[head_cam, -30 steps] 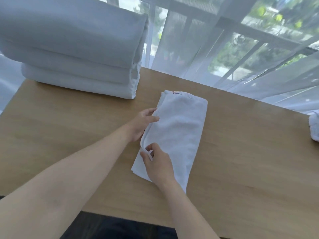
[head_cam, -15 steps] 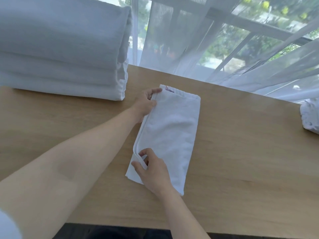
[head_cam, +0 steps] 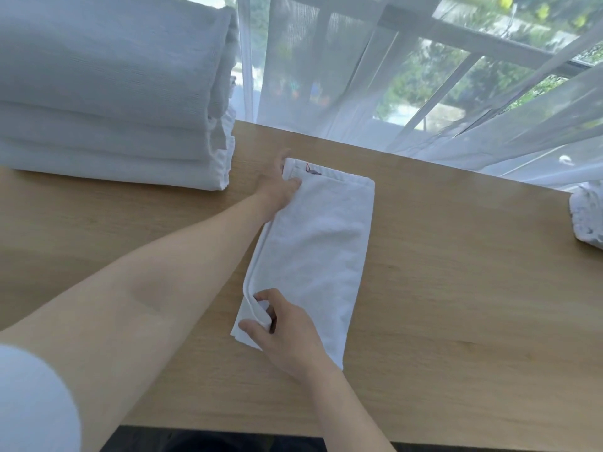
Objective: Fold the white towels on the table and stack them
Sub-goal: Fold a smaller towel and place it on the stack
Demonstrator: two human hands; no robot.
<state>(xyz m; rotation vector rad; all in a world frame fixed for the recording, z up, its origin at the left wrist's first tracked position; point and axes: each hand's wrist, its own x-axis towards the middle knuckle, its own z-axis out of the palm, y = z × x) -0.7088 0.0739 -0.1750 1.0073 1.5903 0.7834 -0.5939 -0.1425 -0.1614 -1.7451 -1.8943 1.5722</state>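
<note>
1. The right hand (head_cam: 287,337) has its fingers (head_cam: 264,296) and thumb curled round the near left corner of the folded towel (head_cam: 313,252), pinching the hemmed upper layer, which is lifted a little off the layer beneath.
2. The left hand (head_cam: 277,190) reaches along the towel's left side to the far left corner; its thumb lies on top of the cloth and the other fingers are beside or under the hem, so it holds that corner, though blur hides the exact grip.
3. The folded towel is a long narrow strip lying flat on the wooden counter (head_cam: 456,288), running away from the person, with a small red mark near its far left corner.
4. A stack of folded towels (head_cam: 111,102) stands at the counter's far left, apart from the strip.
5. Another white towel (head_cam: 587,220) shows at the right edge, partly out of view.
6. Sheer curtains (head_cam: 359,76) hang behind the counter.
</note>
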